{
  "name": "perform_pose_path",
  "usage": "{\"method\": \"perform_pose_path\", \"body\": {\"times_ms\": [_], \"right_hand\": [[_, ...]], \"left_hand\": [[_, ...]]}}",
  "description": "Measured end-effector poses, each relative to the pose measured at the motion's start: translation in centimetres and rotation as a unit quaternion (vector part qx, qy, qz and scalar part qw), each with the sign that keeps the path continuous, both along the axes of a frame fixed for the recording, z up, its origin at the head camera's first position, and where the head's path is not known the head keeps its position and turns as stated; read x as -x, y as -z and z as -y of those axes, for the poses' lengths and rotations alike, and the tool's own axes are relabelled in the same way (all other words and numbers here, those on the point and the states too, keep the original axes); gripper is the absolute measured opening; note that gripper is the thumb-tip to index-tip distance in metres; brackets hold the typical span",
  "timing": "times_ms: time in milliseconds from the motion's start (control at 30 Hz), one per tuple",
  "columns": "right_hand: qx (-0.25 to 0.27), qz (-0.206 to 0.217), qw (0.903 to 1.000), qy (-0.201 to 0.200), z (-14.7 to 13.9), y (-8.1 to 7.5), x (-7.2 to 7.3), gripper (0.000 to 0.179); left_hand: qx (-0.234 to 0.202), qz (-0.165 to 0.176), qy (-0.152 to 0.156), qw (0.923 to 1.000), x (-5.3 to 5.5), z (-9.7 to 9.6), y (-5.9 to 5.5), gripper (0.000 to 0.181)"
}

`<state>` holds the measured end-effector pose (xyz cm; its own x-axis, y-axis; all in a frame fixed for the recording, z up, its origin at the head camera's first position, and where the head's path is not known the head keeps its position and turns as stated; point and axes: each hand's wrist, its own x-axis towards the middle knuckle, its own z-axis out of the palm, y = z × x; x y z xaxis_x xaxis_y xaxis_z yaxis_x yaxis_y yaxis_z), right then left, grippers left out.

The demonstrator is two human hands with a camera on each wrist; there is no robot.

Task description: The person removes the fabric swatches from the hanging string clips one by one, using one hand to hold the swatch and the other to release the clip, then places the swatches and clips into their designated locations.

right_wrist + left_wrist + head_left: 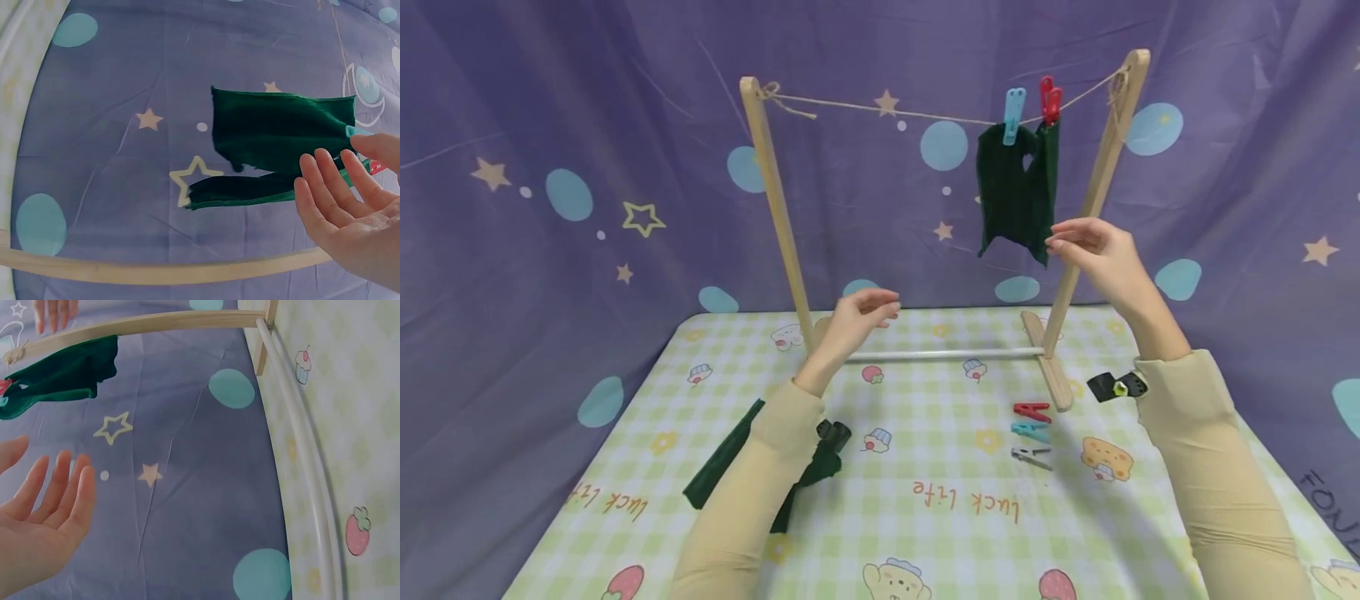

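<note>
A small dark green piece of cloth [1013,187] hangs from a string line [887,108]. A light blue clothespin [1013,115] and a red clothespin [1051,100] clip its upper edge near the right post. My right hand [1101,250] is raised beside the cloth's lower right corner, fingers relaxed and holding nothing; the left wrist view shows it apart from the cloth [69,372]. Lower and to the left, my left hand [853,321] hovers in front of the rack with loosely bent fingers and nothing in them. Its palm [44,537] shows bare in the left wrist view.
The wooden rack has a left post [778,208], a right post [1101,183] and a white bottom bar [940,355]. Red [1032,412], blue [1032,432] and grey [1032,457] clothespins lie on the checked tablecloth [940,550]. More dark green cloth [722,457] lies partly hidden by my left sleeve.
</note>
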<state>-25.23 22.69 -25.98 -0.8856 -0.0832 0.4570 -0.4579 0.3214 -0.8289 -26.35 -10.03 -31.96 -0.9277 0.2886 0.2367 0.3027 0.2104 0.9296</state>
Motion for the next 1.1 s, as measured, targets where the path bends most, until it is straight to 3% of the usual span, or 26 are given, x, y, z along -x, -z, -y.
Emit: {"method": "perform_pose_path", "body": {"times_ms": [267,400,567,833,1000,1100], "right_hand": [[0.094,-0.045,0.9942,-0.024,1.3,-3.1,1.0,0.022],[0.104,-0.064,0.9924,-0.014,1.7,-4.4,1.6,0.022],[0.110,-0.067,0.9917,0.002,2.1,-5.8,2.3,0.024],[0.188,-0.069,0.9796,-0.011,2.8,-7.5,3.5,0.029],[0.224,-0.077,0.9713,-0.025,3.5,-8.5,3.8,0.028],[0.233,-0.077,0.9690,-0.026,3.9,-9.0,3.9,0.028]], "left_hand": [[0.011,-0.032,-0.007,0.9994,1.4,-2.3,-1.5,0.032],[0.014,-0.051,-0.006,0.9986,1.9,-3.6,-2.2,0.032],[0.007,-0.057,-0.013,0.9983,2.6,-4.9,-3.2,0.031],[-0.023,-0.082,-0.025,0.9960,4.1,-7.6,-4.5,0.029],[-0.053,-0.093,-0.033,0.9937,4.8,-9.2,-4.8,0.028],[-0.047,-0.093,-0.040,0.9937,5.1,-9.9,-4.8,0.029]]}}
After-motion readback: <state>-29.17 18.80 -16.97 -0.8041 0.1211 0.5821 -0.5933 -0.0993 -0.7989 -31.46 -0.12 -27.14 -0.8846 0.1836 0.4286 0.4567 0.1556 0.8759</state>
